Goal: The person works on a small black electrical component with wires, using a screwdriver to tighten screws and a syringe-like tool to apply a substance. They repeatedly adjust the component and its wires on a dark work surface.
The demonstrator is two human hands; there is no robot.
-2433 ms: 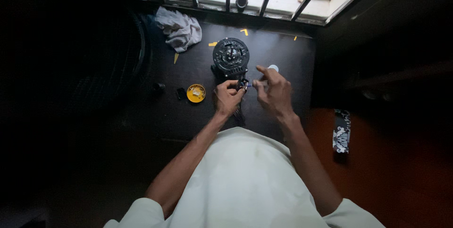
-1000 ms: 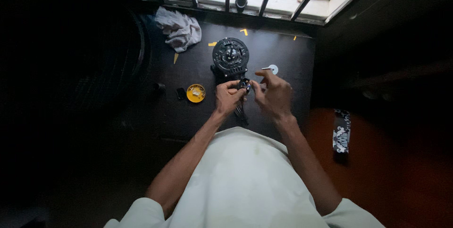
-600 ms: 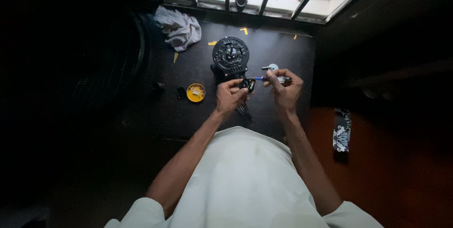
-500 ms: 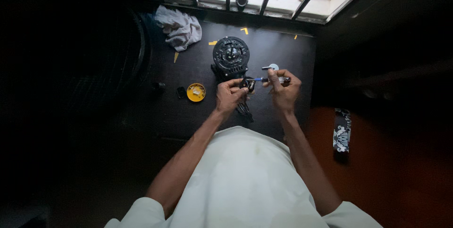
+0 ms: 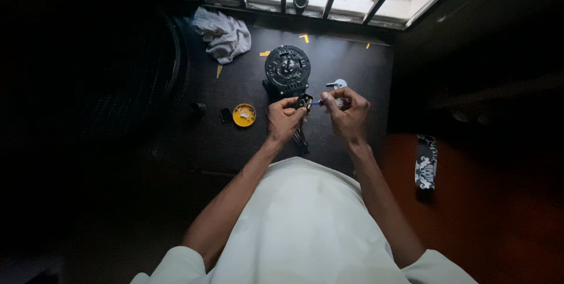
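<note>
Left hand (image 5: 284,120) fingers pinch a small black part (image 5: 304,103) while right hand (image 5: 348,111) fingers, closed on a blue-tipped tool (image 5: 322,102), work it; judged next: steady tip alignment.

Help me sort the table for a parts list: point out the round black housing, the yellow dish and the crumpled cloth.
round black housing (image 5: 287,68), head view, centre of its face
yellow dish (image 5: 244,114), head view, its rim
crumpled cloth (image 5: 223,36), head view, middle fold

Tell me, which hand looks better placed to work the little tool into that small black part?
Probably the right hand: it grips the blue-tipped tool, aimed at the small black part pinched in the left hand.
</note>
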